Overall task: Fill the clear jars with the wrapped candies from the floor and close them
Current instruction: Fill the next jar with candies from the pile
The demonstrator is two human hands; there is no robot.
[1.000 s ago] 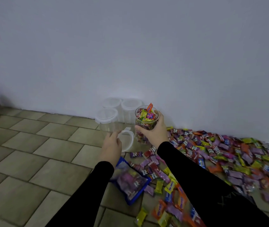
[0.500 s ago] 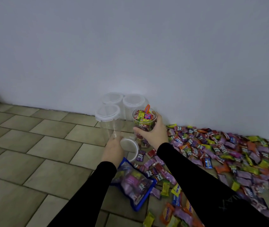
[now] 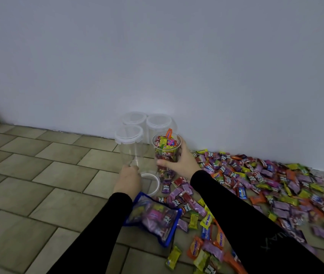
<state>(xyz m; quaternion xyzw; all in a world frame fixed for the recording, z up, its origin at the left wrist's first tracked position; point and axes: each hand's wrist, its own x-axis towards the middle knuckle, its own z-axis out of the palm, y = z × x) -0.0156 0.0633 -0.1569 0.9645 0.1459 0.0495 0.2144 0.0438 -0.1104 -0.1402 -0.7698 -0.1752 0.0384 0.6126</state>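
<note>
With our right hand point(image 3: 179, 162) wrapped round the brimming jar point(image 3: 166, 155), and our left hand point(image 3: 128, 181) curled on the loose lid point(image 3: 151, 183) just beside it, we should seat that lid squarely.

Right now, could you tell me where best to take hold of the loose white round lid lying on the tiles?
Pinch the white round lid by its raised rim on the left, from above: it lies flat, hollow up, and the left hand is already at that edge, while the candy-filled clear jar crowds its far side.
</note>
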